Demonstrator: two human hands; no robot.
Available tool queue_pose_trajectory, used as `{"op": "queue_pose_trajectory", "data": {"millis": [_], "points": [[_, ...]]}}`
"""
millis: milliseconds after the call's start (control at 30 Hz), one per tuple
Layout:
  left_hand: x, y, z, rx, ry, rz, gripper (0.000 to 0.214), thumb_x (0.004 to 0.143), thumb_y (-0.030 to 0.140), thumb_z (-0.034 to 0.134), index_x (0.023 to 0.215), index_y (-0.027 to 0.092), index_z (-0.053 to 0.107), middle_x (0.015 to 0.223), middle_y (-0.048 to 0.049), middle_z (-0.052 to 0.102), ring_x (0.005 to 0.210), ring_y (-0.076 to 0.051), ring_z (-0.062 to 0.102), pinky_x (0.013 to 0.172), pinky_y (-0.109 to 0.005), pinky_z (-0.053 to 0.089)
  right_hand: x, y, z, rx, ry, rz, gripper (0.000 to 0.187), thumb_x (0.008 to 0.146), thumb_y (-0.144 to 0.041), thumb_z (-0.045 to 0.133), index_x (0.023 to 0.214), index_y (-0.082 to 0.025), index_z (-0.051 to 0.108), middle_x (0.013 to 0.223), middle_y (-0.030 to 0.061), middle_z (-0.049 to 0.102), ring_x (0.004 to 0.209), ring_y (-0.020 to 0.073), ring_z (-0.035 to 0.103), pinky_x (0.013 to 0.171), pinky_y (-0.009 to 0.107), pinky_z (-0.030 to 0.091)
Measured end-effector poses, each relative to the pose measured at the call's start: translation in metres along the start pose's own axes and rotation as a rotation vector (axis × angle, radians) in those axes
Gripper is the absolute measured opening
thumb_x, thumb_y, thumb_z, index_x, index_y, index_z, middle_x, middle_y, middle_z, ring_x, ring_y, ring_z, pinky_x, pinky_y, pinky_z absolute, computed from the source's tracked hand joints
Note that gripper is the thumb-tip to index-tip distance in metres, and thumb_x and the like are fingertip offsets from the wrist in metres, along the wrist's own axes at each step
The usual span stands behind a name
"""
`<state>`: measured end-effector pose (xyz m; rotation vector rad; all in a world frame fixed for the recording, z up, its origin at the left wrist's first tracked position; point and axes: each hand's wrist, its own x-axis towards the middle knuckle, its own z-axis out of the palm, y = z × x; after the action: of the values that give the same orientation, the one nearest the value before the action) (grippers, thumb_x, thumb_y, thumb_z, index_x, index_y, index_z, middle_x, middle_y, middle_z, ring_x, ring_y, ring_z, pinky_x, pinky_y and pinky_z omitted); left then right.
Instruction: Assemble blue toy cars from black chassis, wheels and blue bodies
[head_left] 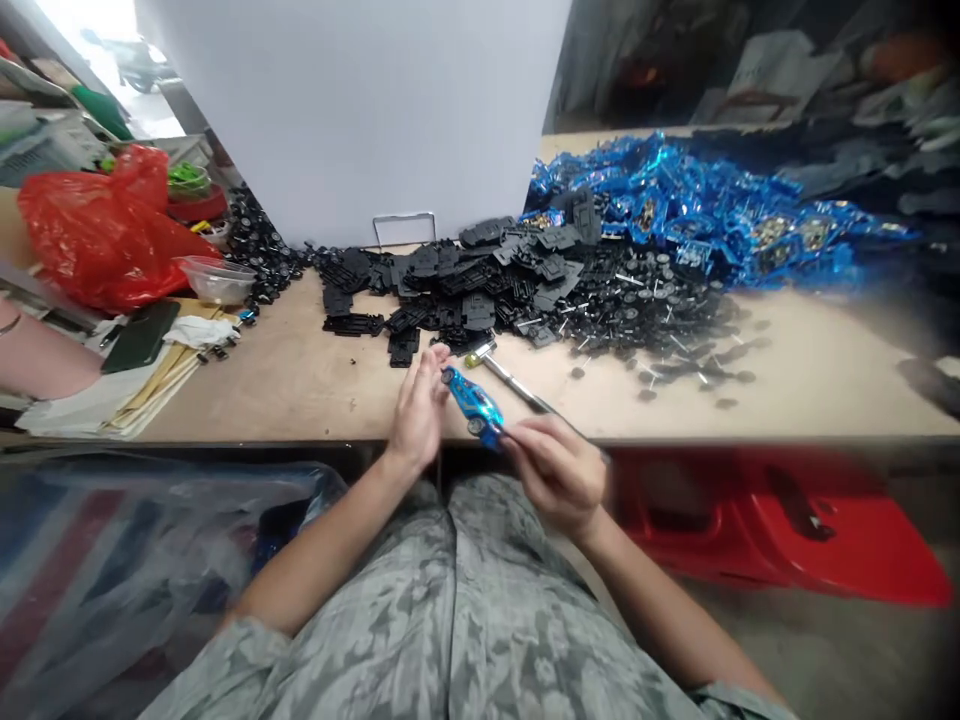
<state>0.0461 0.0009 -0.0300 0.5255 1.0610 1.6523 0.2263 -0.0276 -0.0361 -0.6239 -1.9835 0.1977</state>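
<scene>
A shiny blue toy car (474,402) with wheels on is held tilted over the table's front edge. My right hand (559,468) pinches one end of it between thumb and fingers. At the car's other end is my left hand (420,412), its fingers stretched out and close together; whether they touch the car I cannot tell. Just behind the car lies a small hammer (510,380) with a yellowish tip, its handle running toward my right hand. Black plastic car bases (472,275) are heaped beyond my hands, beside wheels on metal axles (637,300).
Blue shiny car bodies (675,200) pile up at the back right. A white board (360,110) stands behind the parts. On the left are a red plastic bag (105,235), a clear tub (217,279) and a dark phone (140,335). A red plastic stool (780,520) is below the table, right.
</scene>
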Motion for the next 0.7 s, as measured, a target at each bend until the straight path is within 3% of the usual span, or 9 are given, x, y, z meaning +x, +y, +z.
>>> {"op": "queue_pose_trajectory", "data": {"millis": [67, 167, 300, 333, 400, 500, 600, 700], "points": [[0.003, 0.001, 0.012, -0.011, 0.008, 0.073, 0.047, 0.101, 0.059, 0.049, 0.124, 0.023, 0.068, 0.149, -0.0067, 0.06, 0.145, -0.021, 0.05, 0.121, -0.035, 0.038, 0.004, -0.005, 0.011, 0.009, 0.014, 0.011, 0.031, 0.091, -0.007, 0.066, 0.119, -0.021, 0.071, 0.089, 0.0085, 0.074, 0.077, 0.018, 0.072, 0.066, 0.028, 0.062], [-0.016, 0.0, 0.026, 0.054, -0.124, 0.148, 0.061, 0.102, 0.067, 0.036, 0.141, 0.027, 0.061, 0.165, -0.0026, 0.043, 0.158, -0.021, 0.029, 0.131, -0.038, 0.019, 0.011, -0.003, 0.025, -0.016, 0.098, -0.025, 0.028, 0.09, -0.008, 0.067, 0.114, -0.021, 0.072, 0.088, 0.0079, 0.074, 0.076, 0.0185, 0.071, 0.066, 0.03, 0.061], [-0.064, -0.007, 0.023, 0.237, -0.464, 0.376, 0.076, 0.096, 0.071, 0.047, 0.159, 0.031, 0.039, 0.174, -0.0005, 0.022, 0.162, -0.025, 0.01, 0.133, -0.04, 0.009, 0.028, 0.017, 0.024, 0.11, 0.339, 0.303, 0.003, 0.091, -0.02, 0.07, 0.09, -0.022, 0.072, 0.079, 0.0041, 0.069, 0.07, 0.0172, 0.066, 0.062, 0.03, 0.058], [-0.069, -0.008, 0.018, 0.253, -0.483, 0.407, 0.079, 0.095, 0.072, 0.048, 0.16, 0.031, 0.037, 0.174, -0.0016, 0.022, 0.162, -0.026, 0.01, 0.133, -0.04, 0.009, 0.032, 0.021, 0.021, 0.181, 0.367, 0.401, 0.007, 0.092, -0.024, 0.071, 0.085, -0.021, 0.07, 0.077, 0.0031, 0.067, 0.068, 0.016, 0.064, 0.059, 0.028, 0.056], [-0.062, -0.007, 0.009, 0.253, -0.406, 0.438, 0.077, 0.096, 0.071, 0.046, 0.161, 0.029, 0.036, 0.174, -0.0027, 0.022, 0.162, -0.024, 0.011, 0.133, -0.038, 0.009, 0.038, 0.023, 0.015, 0.317, 0.377, 0.537, 0.016, 0.092, -0.029, 0.071, 0.08, -0.019, 0.068, 0.073, 0.0009, 0.063, 0.062, 0.013, 0.061, 0.053, 0.024, 0.052], [-0.019, 0.002, 0.008, 0.193, -0.22, 0.425, 0.068, 0.104, 0.063, 0.037, 0.162, 0.029, 0.031, 0.175, -0.0021, 0.016, 0.162, -0.018, 0.007, 0.132, -0.035, 0.007, 0.035, 0.012, 0.013, 0.402, 0.36, 0.582, 0.021, 0.093, -0.029, 0.07, 0.076, -0.018, 0.066, 0.067, -0.0017, 0.058, 0.057, 0.0113, 0.057, 0.051, 0.023, 0.05], [0.017, 0.012, 0.025, 0.039, -0.077, 0.333, 0.066, 0.104, 0.063, 0.037, 0.159, 0.027, 0.038, 0.175, -0.0029, 0.018, 0.162, -0.017, 0.01, 0.131, -0.034, 0.012, 0.027, -0.002, 0.021, 0.327, 0.32, 0.439, 0.013, 0.091, -0.024, 0.071, 0.079, -0.02, 0.07, 0.071, 0.0015, 0.065, 0.066, 0.0154, 0.064, 0.061, 0.028, 0.056], [0.003, 0.011, 0.041, -0.015, -0.163, 0.19, 0.069, 0.1, 0.069, 0.036, 0.154, 0.027, 0.048, 0.172, -0.0029, 0.028, 0.161, -0.021, 0.02, 0.131, -0.035, 0.017, 0.026, 0.0, 0.028, 0.202, 0.302, 0.243, 0.005, 0.087, -0.021, 0.073, 0.091, -0.022, 0.076, 0.082, 0.0067, 0.074, 0.078, 0.0211, 0.071, 0.071, 0.036, 0.062]]}}
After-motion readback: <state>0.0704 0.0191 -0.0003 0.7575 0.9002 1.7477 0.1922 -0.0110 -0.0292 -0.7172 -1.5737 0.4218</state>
